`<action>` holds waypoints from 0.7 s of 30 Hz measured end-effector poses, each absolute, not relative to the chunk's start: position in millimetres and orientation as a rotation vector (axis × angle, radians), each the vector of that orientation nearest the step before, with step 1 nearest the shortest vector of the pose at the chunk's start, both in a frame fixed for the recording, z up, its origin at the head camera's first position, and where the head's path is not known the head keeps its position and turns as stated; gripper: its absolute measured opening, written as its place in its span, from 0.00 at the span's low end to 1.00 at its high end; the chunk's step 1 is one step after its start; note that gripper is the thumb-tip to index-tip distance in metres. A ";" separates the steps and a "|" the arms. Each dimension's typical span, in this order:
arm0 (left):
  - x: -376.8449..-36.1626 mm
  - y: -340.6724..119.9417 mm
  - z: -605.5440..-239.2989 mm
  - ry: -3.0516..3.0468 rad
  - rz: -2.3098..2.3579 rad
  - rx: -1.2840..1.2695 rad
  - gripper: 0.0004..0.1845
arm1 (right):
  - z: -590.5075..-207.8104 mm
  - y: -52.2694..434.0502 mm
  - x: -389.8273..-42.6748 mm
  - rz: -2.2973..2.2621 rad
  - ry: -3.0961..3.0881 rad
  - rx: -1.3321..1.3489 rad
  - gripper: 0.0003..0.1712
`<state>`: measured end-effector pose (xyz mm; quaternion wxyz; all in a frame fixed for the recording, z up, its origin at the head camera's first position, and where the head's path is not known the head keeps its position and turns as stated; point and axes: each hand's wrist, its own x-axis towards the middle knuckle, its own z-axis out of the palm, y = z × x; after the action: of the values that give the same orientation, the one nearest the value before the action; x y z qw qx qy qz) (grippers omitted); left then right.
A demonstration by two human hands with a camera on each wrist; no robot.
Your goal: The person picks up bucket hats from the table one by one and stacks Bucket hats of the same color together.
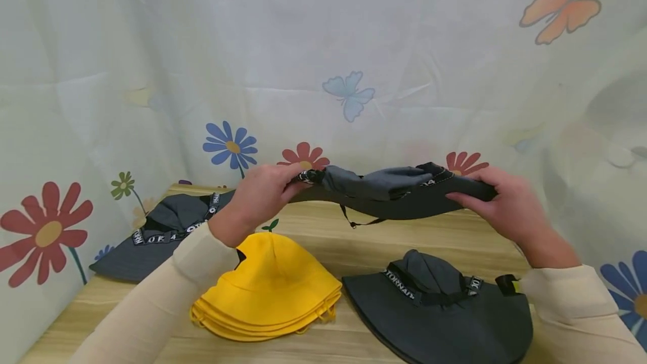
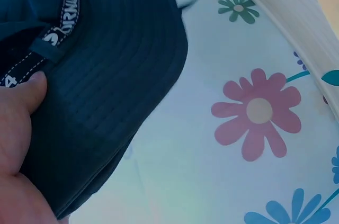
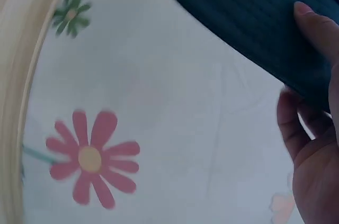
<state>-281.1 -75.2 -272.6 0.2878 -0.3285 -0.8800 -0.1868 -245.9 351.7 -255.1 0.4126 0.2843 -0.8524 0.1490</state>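
So there's a dark gray bucket hat [image 1: 371,184] midair, left hand [image 1: 259,200] pinching one side, right hand [image 1: 516,212] pinching the other, yellow bucket hats [image 1: 273,291] stacked nearby.

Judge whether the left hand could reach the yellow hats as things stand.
Probably not without letting go: the left hand grips the raised dark hat, though no other hat covers the yellow hats.

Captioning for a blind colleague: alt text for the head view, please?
A left hand and right hand hold a dark hat by its brim above a table. Below, stacked yellow hats lie between other dark hats; behind is cloth printed with flowers and butterflies.
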 end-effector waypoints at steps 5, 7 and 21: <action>-281.0 -67.5 -268.5 -2.399 -0.560 -0.904 0.11 | -250.6 366.8 -227.2 0.742 -2.186 0.414 0.17; -280.7 -64.6 -267.0 -2.428 -0.614 -0.913 0.10 | -247.2 373.1 -220.2 0.849 -2.174 0.273 0.16; -272.0 -23.4 -289.8 -2.375 -0.822 -1.142 0.17 | -264.0 424.9 -185.8 0.862 -2.201 -0.006 0.19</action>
<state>-272.0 -23.4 -289.8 0.1893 -0.4063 -0.8448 -0.2923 -185.8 424.9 -264.0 0.3792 -0.0024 -0.8616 0.3374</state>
